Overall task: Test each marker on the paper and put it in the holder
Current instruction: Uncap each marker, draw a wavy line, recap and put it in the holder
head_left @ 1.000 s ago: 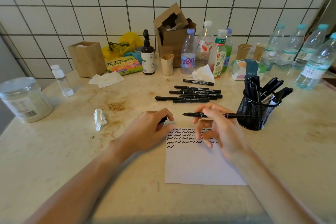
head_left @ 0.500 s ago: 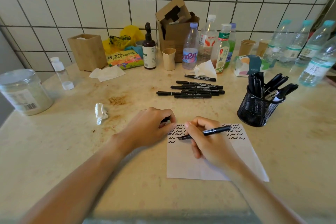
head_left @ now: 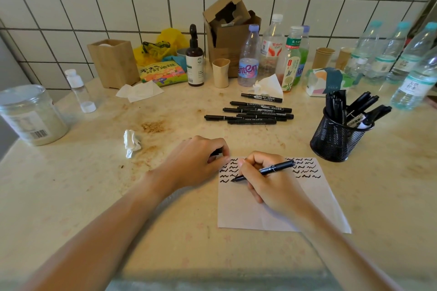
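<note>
1. The right hand [head_left: 272, 183] gripped a marker [head_left: 264, 170] in a writing hold, fingers curled round the barrel, with the tip down on the paper [head_left: 279, 215]. I judged this to be the test stroke.
2. The marker's long axis ran from lower left to upper right. Its tip pointed left, at the end of the lowest row of squiggles; its tail rose toward the holder [head_left: 335, 139].
3. The left hand [head_left: 196, 160] rested at the paper's upper left corner, fingers curled round a small dark object, probably the cap. That placing appeared to steady the sheet.
4. Untested markers, as I judged them, lay in a row [head_left: 253, 113] on the surface beyond the paper, long axes left to right.
5. The holder stood to the right, within reach, already carrying several markers.
</note>
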